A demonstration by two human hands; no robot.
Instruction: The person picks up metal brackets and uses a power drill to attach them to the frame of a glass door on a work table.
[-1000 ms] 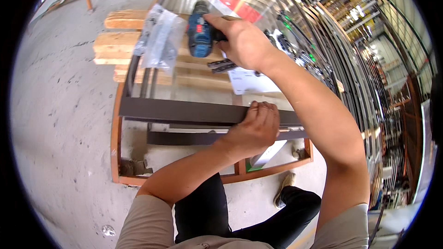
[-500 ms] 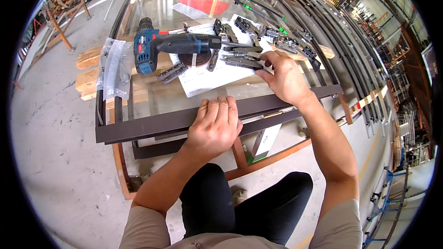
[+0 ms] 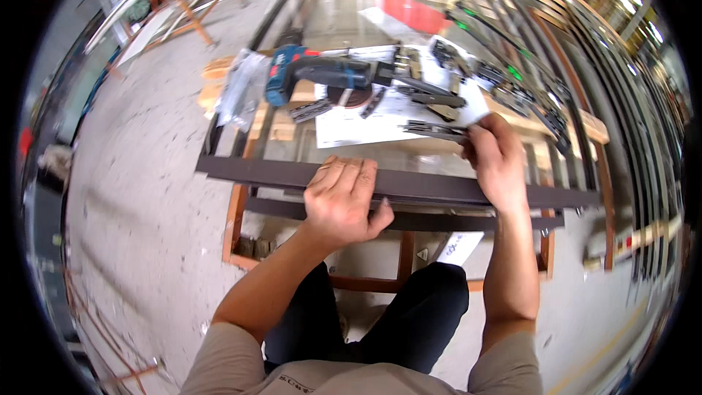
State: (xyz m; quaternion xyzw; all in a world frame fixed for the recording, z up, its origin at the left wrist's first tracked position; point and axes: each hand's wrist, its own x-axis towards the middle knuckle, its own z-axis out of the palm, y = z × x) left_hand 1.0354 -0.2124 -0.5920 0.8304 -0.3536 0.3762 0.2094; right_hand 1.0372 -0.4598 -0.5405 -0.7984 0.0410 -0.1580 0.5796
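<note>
My left hand (image 3: pixel 342 199) rests over a dark brown profile bar (image 3: pixel 428 184), fingers on top and thumb at its near side. The bar lies crosswise along the near edge of a framed glass pane. To the right, my right hand (image 3: pixel 499 163) pinches the end of a slim dark metal fitting (image 3: pixel 433 129), held over the edge of a white paper sheet (image 3: pixel 338 135). More metal fittings (image 3: pixel 430 95) lie on and beside the sheet. A blue and black cordless drill (image 3: pixel 322 72) lies left of them, across a dark roll of strip (image 3: pixel 348 96).
A clear plastic bag (image 3: pixel 245 88) sits at the pane's left edge. Rods with green parts (image 3: pixel 490 44) and a red sheet (image 3: pixel 413 13) lie farther back on the glass. A brown stand frame (image 3: pixel 406 260) is below, near my knees. Long dark profiles (image 3: pixel 643 139) run along the right.
My right hand has drawn back from the pile with a metal fitting in its fingers. My left hand stays on the bar. The whole view has shifted and turned.
</note>
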